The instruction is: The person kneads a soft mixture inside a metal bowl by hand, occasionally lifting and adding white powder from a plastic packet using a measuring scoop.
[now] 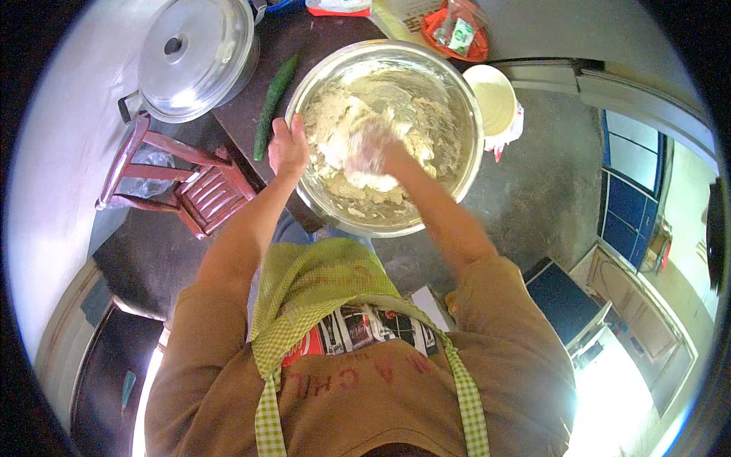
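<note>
A large stainless steel mixing bowl stands at the table's edge in front of me. Pale, shaggy dough lies inside it, with wet-looking smears and crumbs around the wall. My left hand grips the bowl's rim on the left, thumb along the edge. Deep in the bowl, my right hand is in the dough, blurred by motion. Its fingers are too smeared to make out. A green cucumber rests on the dark table, just left of the bowl.
A lidded aluminium pot is at the back left, above a red wooden chair. Right of the bowl sits a round container of pale contents. Behind it is an orange-red basket holding plastic packets.
</note>
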A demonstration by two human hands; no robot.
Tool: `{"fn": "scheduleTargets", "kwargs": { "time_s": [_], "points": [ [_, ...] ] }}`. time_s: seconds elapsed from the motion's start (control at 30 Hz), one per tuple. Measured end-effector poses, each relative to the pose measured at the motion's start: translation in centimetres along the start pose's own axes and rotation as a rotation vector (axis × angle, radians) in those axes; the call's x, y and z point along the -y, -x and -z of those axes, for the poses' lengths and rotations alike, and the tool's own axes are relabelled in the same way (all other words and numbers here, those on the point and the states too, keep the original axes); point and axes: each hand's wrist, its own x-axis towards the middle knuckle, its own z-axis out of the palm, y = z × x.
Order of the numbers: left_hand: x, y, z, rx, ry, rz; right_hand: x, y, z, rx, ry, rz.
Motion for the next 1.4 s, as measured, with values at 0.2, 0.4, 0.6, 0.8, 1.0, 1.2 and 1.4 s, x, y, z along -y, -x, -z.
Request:
{"fn": "scheduleTargets", "kwargs": {
  "time_s": [0.2, 0.4, 0.6, 0.8, 1.0, 1.2, 1.4],
  "points": [
    [-0.1, 0.3, -0.5, 0.026, 0.016, -0.013, 4.7, 4.9, -3.9, 0.305, 0.005, -0.196],
    [-0.4, 0.5, 0.4, 0.069, 0.019, 0.005, 5.3, 9.5, 1.2, 0.272, -0.132, -0.281],
    [-2.1, 0.5, 1.1, 0.131, -0.011, 0.117, 1.0, 8.5, -1.2, 0.268, 0.256, -0.231],
    [-1.2, 0.4, 0.5, 0.056, -0.084, 0.099, 1.0, 2.1, -9.4, 0.43, -0.625, -0.545],
    [-1.5, 0.7, 0.3, 0.077, -0.035, 0.065, -1.3, -3.4, -10.8, 0.564, -0.076, -0.455],
    [-0.8, 0.3, 1.0, 0.057, -0.039, 0.04, 0.0, -5.2, -7.2, 0.592, -0.033, -0.582],
    [-1.0, 0.3, 0.5, 0.089, -0.032, 0.068, -3.2, 2.7, -4.4, 0.19, -0.214, -0.012]
  ]
}}
